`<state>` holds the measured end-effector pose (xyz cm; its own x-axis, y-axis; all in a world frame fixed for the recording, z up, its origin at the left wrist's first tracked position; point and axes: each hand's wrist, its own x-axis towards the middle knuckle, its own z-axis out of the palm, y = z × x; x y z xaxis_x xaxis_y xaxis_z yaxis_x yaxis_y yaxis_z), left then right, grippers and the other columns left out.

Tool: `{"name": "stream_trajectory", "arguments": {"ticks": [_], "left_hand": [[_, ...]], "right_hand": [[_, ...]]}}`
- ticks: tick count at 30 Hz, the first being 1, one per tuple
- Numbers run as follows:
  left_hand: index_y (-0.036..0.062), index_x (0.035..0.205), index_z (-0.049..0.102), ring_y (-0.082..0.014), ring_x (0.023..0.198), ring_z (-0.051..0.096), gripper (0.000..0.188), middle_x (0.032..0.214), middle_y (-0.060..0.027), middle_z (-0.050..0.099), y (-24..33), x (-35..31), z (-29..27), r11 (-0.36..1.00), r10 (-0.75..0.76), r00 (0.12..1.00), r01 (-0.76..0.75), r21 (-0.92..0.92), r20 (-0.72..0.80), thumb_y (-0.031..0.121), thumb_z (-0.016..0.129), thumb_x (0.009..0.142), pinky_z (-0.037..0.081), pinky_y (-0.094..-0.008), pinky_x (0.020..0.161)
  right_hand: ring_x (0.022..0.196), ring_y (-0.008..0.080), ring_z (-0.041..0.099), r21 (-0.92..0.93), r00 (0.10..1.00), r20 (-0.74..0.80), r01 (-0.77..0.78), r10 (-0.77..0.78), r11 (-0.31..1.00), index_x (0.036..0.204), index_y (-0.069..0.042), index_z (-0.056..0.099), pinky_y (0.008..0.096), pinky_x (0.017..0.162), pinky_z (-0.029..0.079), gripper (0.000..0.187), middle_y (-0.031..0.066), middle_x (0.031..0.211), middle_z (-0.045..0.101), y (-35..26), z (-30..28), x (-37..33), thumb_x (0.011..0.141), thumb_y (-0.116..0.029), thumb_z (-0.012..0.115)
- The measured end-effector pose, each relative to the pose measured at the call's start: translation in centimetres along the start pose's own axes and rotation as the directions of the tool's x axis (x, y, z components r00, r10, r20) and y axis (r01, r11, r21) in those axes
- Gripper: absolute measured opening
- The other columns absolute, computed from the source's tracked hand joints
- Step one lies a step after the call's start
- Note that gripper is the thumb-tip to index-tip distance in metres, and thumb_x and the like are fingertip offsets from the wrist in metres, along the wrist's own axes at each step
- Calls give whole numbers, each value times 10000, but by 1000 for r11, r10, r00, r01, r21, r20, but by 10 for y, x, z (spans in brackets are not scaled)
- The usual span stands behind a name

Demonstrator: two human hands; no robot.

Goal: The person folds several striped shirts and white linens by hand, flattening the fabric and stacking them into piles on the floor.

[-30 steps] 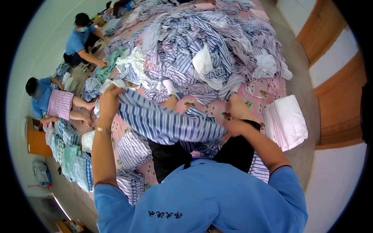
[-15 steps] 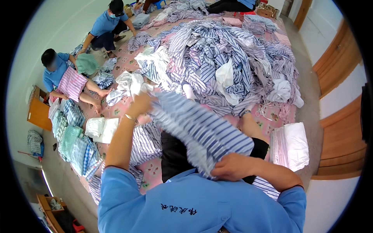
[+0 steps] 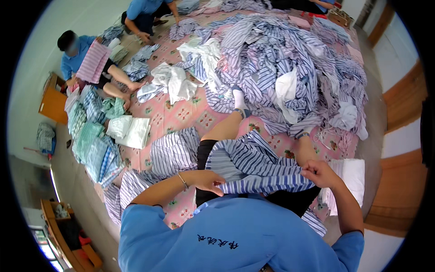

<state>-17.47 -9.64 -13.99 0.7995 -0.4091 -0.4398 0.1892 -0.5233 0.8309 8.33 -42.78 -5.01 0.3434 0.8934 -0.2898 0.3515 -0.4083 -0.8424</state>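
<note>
A blue-and-white striped cloth [image 3: 258, 156] lies spread across my lap between my bent legs, its near edge folded into a straight band. My left hand [image 3: 206, 180] is closed at the left end of that band. At the right end, my right hand [image 3: 318, 173] pinches the cloth's edge between thumb and fingers. Whether it is a garment or a sheet cannot be made out. Beside my left knee sits a folded striped stack [image 3: 174, 152], with another folded striped bundle [image 3: 136, 183] nearer my left elbow.
A large heap of striped laundry [image 3: 281, 68] covers the mat [image 3: 167, 118] ahead. Checked folded cloths [image 3: 97, 149] and white folded pieces [image 3: 131, 131] lie left, a white stack [image 3: 351, 181] right. One co-worker [image 3: 81, 54] holds a pink striped cloth; another [image 3: 145, 18] crouches behind.
The striped cloth, swung up and blurred before, now rests across my lap. My left hand came down toward me; my right moved outward and up. The view has shifted.
</note>
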Motion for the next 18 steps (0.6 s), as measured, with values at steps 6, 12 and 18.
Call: {"name": "stream_trajectory", "arguments": {"ticks": [6,12,18], "left_hand": [[13,864,519,-141,632,461,236,666,-82,487,12,0,-38,992,128,975,-123,36,-184,245,518,908,389,-324,601],[-21,873,520,-93,634,410,264,672,-41,470,105,-17,-104,973,221,974,-218,-76,42,239,522,918,360,-290,576],[-17,975,572,-137,662,499,310,686,-82,542,84,-37,-100,986,143,983,-151,63,119,285,550,903,422,-302,650]], "right_hand": [[477,326,516,-560,971,212,217,-114,800,504,-67,564,408,478,398,448,141,481,509,37,-22,-19,835,-368,580],[677,325,574,-769,920,371,227,128,597,677,-90,662,388,593,446,500,125,672,613,58,-60,-33,834,-530,485],[758,330,577,-658,1000,-16,-6,-6,753,878,-75,652,424,695,462,154,115,791,633,60,-77,-47,785,-187,603]]}}
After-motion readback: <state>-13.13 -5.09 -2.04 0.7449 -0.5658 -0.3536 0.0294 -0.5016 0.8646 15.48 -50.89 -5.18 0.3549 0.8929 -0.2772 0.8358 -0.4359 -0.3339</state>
